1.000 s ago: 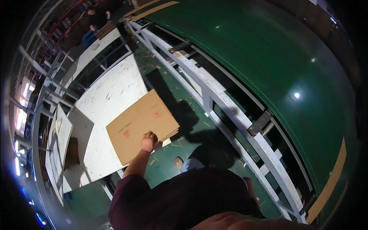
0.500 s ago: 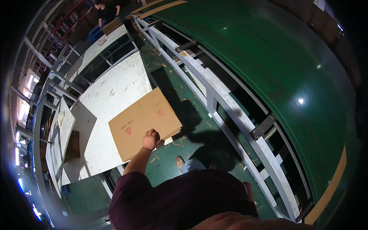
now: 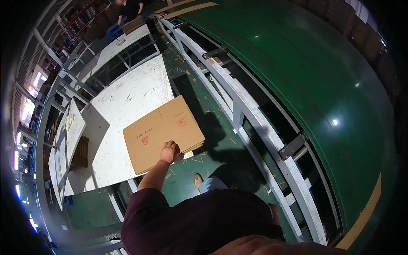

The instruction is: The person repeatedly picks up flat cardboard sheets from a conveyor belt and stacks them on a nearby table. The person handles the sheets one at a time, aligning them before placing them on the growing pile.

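We note one hand (image 3: 169,151), which we take for the left, closed on the near edge of a flattened brown corrugated cardboard box (image 3: 163,132). The box lies flat on a scuffed white worktable (image 3: 127,100), its near right corner overhanging the green floor (image 3: 187,178); that overhang appears to leave the edge free for gripping. The right hand is not visible. A grey steel rail frame (image 3: 238,114) borders a green conveyor belt (image 3: 306,76) to the right.

Right hand out of sight; left hand's (image 3: 169,151) fingers behind cardboard (image 3: 163,132).
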The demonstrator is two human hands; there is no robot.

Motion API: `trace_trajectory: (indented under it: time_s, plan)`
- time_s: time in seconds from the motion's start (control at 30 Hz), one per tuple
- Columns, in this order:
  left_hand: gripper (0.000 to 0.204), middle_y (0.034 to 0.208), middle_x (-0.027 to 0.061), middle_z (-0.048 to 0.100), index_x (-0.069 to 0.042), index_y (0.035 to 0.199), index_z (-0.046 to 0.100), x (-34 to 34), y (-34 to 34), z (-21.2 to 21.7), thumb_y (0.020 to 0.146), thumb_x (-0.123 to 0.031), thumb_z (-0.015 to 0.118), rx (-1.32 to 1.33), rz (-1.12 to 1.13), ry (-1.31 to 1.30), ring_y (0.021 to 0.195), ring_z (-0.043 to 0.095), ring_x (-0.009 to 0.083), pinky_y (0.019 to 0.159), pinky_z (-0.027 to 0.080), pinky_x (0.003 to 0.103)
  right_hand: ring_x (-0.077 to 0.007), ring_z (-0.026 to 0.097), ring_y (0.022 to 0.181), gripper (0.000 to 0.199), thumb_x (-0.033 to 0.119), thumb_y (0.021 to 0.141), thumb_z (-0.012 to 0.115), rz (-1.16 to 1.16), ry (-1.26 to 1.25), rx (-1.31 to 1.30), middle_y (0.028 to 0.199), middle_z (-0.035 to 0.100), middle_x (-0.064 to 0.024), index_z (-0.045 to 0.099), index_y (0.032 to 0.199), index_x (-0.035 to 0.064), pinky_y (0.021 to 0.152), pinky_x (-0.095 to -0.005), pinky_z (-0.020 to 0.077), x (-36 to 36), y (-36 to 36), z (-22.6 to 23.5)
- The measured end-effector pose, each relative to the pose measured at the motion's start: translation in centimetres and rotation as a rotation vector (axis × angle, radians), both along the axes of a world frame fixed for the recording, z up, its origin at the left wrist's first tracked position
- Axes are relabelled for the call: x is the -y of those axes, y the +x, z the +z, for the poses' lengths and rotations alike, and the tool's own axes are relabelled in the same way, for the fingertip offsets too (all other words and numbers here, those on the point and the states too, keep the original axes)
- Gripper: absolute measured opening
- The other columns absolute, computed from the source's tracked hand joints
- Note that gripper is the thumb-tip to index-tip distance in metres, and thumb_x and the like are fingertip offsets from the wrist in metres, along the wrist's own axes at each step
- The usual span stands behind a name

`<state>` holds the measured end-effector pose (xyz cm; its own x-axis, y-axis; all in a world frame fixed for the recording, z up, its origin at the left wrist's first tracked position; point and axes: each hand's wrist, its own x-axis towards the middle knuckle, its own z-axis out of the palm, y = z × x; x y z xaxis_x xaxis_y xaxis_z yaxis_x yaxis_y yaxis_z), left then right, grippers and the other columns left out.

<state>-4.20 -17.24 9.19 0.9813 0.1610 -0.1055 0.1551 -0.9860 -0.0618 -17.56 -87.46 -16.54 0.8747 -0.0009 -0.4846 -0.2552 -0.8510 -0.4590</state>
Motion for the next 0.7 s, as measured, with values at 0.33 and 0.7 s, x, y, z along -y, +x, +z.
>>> trace_trajectory:
  time_s: [0.33, 0.7]
  plan:
    - [0.070, 0.127, 0.0128, 0.049, -0.002, 0.124, 0.049, -0.1, -0.1, -0.3, 0.071, -0.042, 0.071, -0.011, -0.038, 0.060, 0.114, 0.047, 0.0283, 0.099, 0.039, 0.033, -0.0282, 0.066, 0.086, 0.032, 0.041, 0.072, 0.071, 0.005, 0.000, 0.040, 0.089, 0.070, -0.0101, 0.074, 0.088, 0.0126, 0.078, -0.0388, 0.0521, 1.0, -1.7, -1.2]
    - [0.068, 0.127, 0.0145, 0.049, -0.001, 0.122, 0.051, -0.4, -0.2, -0.1, 0.073, -0.045, 0.069, -0.015, -0.078, 0.045, 0.114, 0.047, 0.0295, 0.099, 0.039, 0.034, -0.0287, 0.066, 0.088, 0.033, 0.042, 0.073, 0.070, 0.031, -0.011, 0.004, 0.091, 0.069, -0.0106, 0.073, 0.090, 0.0134, 0.079, -0.0388, 0.0521, 0.7, -1.0, -0.3]
